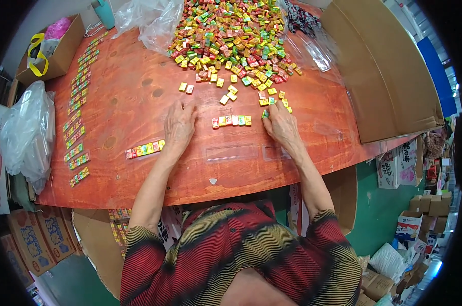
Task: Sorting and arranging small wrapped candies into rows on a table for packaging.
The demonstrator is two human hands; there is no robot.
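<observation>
On the red wooden table (139,102), a large heap of small coloured boxes (231,35) lies at the far side, in yellow, red, green and orange. My left hand (179,127) rests on the table left of centre, its fingers apart and nothing visible in them. Just beyond its fingertips are two loose boxes (183,87). To the right, my right hand (283,127) pinches a small green-and-yellow box (265,114) between thumb and fingers, among several scattered boxes. Between the hands stands a short row of boxes (232,121). Another row (146,149) lies beside my left wrist.
Clear plastic trays (231,152) lie near the table's front edge. Several rows of boxes (77,112) line the left side. A tall cardboard panel (389,66) stands at right. Plastic bags (28,132) hang at left, below a carton (68,51). An open carton (96,239) sits under the table edge.
</observation>
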